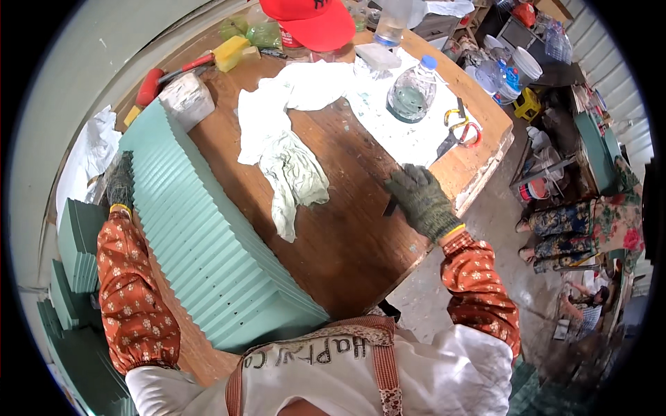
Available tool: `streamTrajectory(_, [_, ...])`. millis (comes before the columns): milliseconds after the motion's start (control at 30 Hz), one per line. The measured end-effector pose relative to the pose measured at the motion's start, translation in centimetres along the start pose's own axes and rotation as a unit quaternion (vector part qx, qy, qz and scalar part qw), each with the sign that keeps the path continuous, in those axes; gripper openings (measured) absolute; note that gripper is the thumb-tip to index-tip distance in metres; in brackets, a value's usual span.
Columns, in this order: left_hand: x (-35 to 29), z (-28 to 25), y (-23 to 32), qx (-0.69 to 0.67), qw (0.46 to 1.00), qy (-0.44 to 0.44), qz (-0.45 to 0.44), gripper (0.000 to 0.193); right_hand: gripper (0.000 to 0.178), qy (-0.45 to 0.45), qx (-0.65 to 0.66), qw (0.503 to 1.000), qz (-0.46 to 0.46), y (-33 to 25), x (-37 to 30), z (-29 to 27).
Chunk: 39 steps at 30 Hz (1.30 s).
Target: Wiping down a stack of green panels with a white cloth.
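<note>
A long stack of ribbed green pieces point(201, 229) lies along the left side of the wooden table. My left hand point(120, 182), in a dark knit glove, reaches along the outer left side of this stack, fingers stretched out against it. Over the table's right part, my right hand point(422, 202) wears a grey-green knit glove and has its fingers bent downward. A small dark flat piece point(390, 206) pokes out beside its thumb; the glove hides the rest. Between the hands lies a crumpled pale cloth point(295, 170).
At the back stand a clear bottle with a blue cap point(414, 90), a red cap point(312, 21), a yellow sponge point(231, 53) and red-handled scissors point(466, 132). More green pieces point(82, 243) are stacked at left. Another person in floral clothes point(590, 222) is at far right.
</note>
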<state>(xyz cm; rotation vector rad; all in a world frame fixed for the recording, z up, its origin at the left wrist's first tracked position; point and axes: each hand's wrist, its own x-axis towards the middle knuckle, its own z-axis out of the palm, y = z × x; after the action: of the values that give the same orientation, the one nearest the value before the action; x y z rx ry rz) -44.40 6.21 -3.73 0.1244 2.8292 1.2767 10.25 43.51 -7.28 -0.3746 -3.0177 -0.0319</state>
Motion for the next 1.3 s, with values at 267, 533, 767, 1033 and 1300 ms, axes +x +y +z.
streamTrajectory(267, [0.6,0.4,-0.5,-0.016,1.0,-0.023,0.009,0.049,0.039,-0.033,-0.02,0.997,-0.074,0.4,-3.5,0.1])
streamTrajectory(533, [4.5,-1.7,-2.9,0.014,0.998,-0.04,-0.043,0.047,0.043,-0.005,-0.006,0.999,-0.035,-5.2,-9.9,1.0])
streamTrajectory(767, [-1.1,0.5,1.6,0.082,0.995,-0.021,-0.053,0.051,0.047,-0.064,0.028,0.997,-0.039,-5.2,-11.6,-0.7])
streamTrajectory(1033, [0.7,-1.4,-4.1,0.276,0.885,0.102,0.36,0.037,0.029,-0.073,0.024,0.99,-0.115,-5.8,-11.0,-0.9])
streamTrajectory(1300, [-5.4,-0.2,3.8,-0.03,0.998,-0.041,-0.043,0.059,0.033,-0.13,0.052,0.977,-0.163,-5.6,-6.1,-6.1])
